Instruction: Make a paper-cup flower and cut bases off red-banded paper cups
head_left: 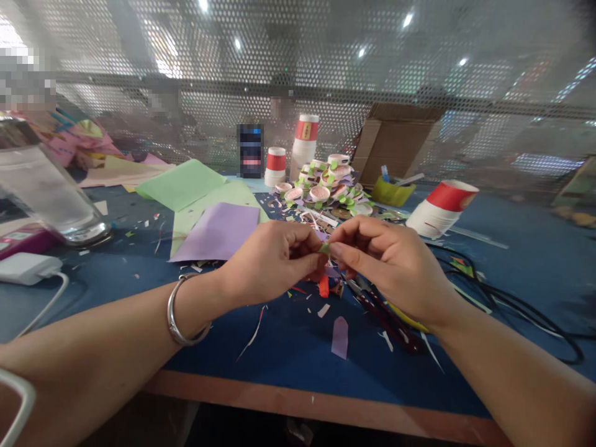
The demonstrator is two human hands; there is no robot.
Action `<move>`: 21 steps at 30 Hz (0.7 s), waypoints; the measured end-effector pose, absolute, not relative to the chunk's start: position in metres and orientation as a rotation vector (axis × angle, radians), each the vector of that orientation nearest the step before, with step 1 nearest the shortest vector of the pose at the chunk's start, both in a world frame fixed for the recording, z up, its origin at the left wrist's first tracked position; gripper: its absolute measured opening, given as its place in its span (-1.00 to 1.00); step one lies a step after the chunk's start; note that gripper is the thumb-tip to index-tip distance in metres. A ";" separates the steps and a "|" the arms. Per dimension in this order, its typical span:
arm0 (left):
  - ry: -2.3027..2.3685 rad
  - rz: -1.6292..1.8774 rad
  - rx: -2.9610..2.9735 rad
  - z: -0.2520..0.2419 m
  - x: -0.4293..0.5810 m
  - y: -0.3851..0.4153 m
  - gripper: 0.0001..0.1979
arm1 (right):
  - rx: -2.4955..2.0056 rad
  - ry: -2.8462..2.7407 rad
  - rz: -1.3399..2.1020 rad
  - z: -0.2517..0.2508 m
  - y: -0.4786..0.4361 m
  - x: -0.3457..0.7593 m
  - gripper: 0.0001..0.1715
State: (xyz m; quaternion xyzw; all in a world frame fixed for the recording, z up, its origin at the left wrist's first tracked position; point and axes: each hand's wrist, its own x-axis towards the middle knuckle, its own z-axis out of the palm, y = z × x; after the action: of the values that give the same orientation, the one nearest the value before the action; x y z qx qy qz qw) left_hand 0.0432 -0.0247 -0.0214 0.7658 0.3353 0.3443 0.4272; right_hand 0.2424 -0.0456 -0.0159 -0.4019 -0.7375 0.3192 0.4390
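Both hands meet over the middle of the table, pinching a small piece of green paper (325,247) between their fingertips. My left hand (274,257), with a silver bangle at the wrist, grips it from the left. My right hand (391,261) closes on its right edge, and the fingers hide most of the piece. Below lie a purple paper cutout (340,338) with a rounded end and dark-handled scissors (386,320), partly under my right hand. Purple paper (223,233) rests on green sheets (186,183) beside my left hand. Behind is a heap of cut cup pieces with green paper bits (326,183).
Stacked paper cups (305,143) and tilted red-and-white cups (442,208) stand behind. A glass of water (56,192) and a white charger (30,268) are at left. Black cables (512,307) lie at right, near a yellow-green container (393,192). A cardboard piece (395,139) leans on the mesh.
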 end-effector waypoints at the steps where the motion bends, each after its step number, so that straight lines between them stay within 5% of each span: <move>1: 0.844 0.849 1.948 -0.021 0.043 -0.024 -0.88 | -1.007 -1.846 0.810 -0.017 -0.045 0.243 -0.89; 21: 0.769 0.895 1.530 -0.024 0.045 -0.022 -0.88 | -1.093 -1.838 0.708 -0.015 -0.043 0.241 -0.84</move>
State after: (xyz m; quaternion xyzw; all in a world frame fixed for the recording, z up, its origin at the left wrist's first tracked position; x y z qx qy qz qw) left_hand 0.0446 -0.0216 -0.0236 0.6513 0.3273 0.3812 0.5687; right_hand 0.2413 -0.0432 -0.0146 -0.4382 -0.7366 0.2836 0.4300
